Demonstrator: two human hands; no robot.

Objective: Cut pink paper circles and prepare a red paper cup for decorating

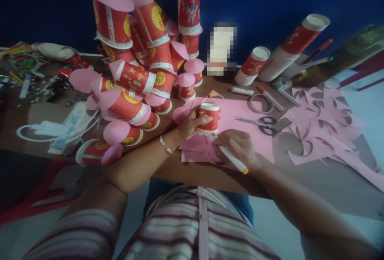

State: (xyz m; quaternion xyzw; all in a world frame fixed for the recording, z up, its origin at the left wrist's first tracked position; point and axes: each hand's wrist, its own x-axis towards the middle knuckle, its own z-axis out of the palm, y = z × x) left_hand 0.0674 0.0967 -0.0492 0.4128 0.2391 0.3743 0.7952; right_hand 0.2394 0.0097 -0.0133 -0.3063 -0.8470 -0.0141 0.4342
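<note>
My left hand (pixel 189 126) is closed around a small red paper cup (pixel 210 118) with a white rim, held above the pink paper sheets (pixel 252 110). In my right hand (pixel 235 144) is a white marker-like pen (pixel 231 158) with an orange end pointing towards me. Its other end is near the cup's lower edge; whether it touches is hard to see. Scissors (pixel 259 122) with dark handles lie just right of the cup. Close to my left wrist stand several red cups topped with pink paper cones (pixel 109 98).
Cut pink paper scraps (pixel 318 124) cover the table's right side. A tape roll (pixel 261 103), a white glue stick (pixel 242 91) and stacked cups (pixel 295 48) are behind. At left lie a power strip (pixel 67 128) with a white cable and a tangle of colourful bits (pixel 18 62).
</note>
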